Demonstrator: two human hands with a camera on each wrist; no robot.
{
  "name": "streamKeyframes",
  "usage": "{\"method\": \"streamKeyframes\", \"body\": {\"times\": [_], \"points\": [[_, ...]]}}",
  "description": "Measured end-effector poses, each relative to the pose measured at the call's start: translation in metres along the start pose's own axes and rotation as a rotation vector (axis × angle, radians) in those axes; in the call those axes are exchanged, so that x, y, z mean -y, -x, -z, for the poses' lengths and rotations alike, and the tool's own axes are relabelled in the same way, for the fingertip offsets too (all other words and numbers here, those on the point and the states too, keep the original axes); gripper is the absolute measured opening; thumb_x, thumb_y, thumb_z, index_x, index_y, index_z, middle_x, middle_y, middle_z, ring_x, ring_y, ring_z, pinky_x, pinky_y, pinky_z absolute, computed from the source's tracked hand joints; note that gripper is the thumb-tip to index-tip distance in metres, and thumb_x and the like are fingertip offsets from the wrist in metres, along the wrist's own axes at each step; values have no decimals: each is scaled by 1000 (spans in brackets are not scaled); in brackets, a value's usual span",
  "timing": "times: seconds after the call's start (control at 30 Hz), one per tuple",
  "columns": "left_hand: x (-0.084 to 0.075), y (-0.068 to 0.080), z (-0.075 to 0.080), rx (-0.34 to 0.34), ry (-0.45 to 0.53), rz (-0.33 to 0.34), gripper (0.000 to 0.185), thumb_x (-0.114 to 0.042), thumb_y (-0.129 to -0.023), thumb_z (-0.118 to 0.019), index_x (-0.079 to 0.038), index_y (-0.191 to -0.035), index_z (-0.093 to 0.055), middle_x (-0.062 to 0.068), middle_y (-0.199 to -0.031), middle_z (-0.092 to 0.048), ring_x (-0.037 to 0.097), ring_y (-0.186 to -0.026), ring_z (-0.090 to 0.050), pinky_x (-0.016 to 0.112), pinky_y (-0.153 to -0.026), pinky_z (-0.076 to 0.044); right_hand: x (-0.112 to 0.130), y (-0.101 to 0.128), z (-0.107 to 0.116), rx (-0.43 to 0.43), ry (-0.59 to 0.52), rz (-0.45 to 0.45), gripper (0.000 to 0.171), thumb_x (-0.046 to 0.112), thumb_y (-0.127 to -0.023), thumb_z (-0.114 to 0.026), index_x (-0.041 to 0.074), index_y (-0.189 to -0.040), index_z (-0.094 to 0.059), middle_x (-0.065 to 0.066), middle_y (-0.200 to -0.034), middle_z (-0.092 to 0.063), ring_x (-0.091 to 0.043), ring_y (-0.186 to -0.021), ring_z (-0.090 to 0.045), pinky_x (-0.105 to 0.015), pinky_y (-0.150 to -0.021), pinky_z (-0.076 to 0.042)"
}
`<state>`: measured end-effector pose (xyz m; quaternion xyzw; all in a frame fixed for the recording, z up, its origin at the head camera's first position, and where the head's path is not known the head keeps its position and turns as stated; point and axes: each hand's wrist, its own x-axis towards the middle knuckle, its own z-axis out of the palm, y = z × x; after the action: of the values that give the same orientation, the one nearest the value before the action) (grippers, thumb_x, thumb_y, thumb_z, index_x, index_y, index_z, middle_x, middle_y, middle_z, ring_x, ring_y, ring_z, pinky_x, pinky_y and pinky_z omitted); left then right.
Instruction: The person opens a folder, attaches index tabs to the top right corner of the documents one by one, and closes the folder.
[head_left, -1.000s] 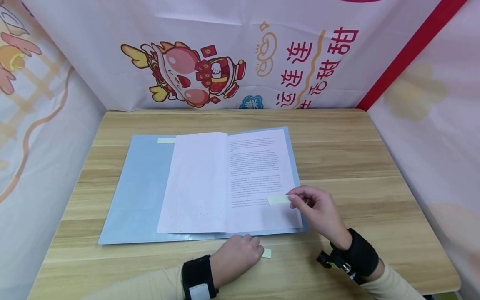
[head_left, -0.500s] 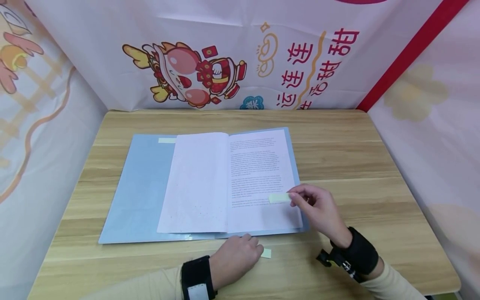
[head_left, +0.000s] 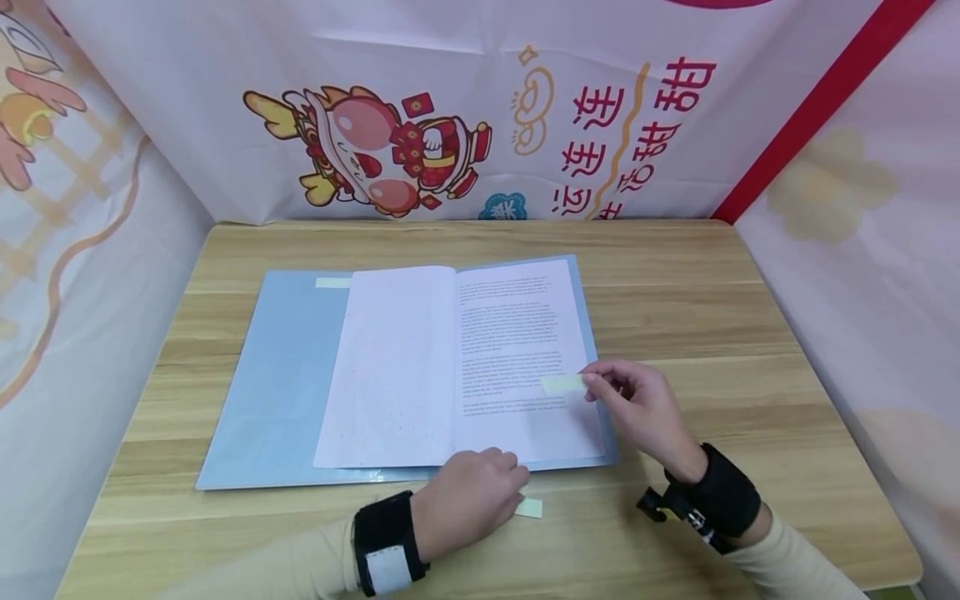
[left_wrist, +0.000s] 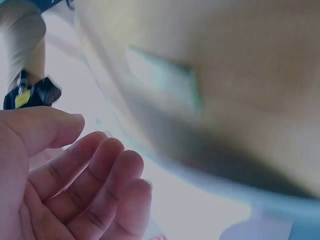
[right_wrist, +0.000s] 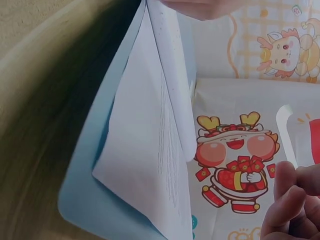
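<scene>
My right hand pinches one end of a pale green sticky note strip between thumb and fingers, over the lower right of a printed page. In the right wrist view the sticky note stands out from the fingertips, its far end curling. My left hand hovers at the bottom edge of the open blue folder, fingers loosely curled around nothing. Just beside it, a small pale green sticky note pad lies on the table, partly hidden by the hand; the left wrist view shows this pad blurred.
A turned-over white sheet covers the folder's middle. Another pale green sticky note sits at the top of the folder's left cover. The wooden table is enclosed by printed cloth walls at the back and sides.
My left hand has lifted and shifted slightly forward from beside the sticky note pad. My right hand has moved a little up and away, carrying the pinched sticky note.
</scene>
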<state>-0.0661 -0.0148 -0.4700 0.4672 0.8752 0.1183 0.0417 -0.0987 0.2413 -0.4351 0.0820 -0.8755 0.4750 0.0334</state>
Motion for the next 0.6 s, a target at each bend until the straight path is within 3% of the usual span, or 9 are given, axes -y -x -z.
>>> {"method": "streamKeyframes", "body": {"times": [0.1,0.3,0.47,0.6], "points": [[9,-3,13,-51,26,19,6,-21,-95,-71,-16,-92,-73,-9,-76,-60,3,-65,-50,17,-54,-42,-1,-5,2,-11,11,5,13,10,-100,-65,2,-103,-75,-3,-77,-69,-15,-64,-54,-23,-56,-42],[30,-13,42,-136,75,87,11,-21,-95,-72,-12,-100,-76,-2,-89,-72,11,-78,-66,26,-67,-56,-5,-20,8,-24,48,-18,16,14,-102,-64,2,-105,-74,-5,-80,-69,-16,-65,-55,-23,-57,-44],[49,-28,65,-155,59,183,16,-21,-95,-73,-10,-105,-76,2,-95,-74,14,-85,-70,29,-71,-58,-9,-35,13,-30,62,-41,20,18,-104,-61,1,-106,-72,-9,-83,-68,-20,-67,-55,-23,-57,-45],[62,-47,81,-124,47,236,19,-24,-97,-72,-11,-110,-76,3,-100,-74,14,-89,-70,29,-75,-59,-13,-47,18,-31,44,-94,25,24,-106,-58,1,-107,-69,-14,-89,-68,-23,-72,-56,-24,-58,-45]]}}
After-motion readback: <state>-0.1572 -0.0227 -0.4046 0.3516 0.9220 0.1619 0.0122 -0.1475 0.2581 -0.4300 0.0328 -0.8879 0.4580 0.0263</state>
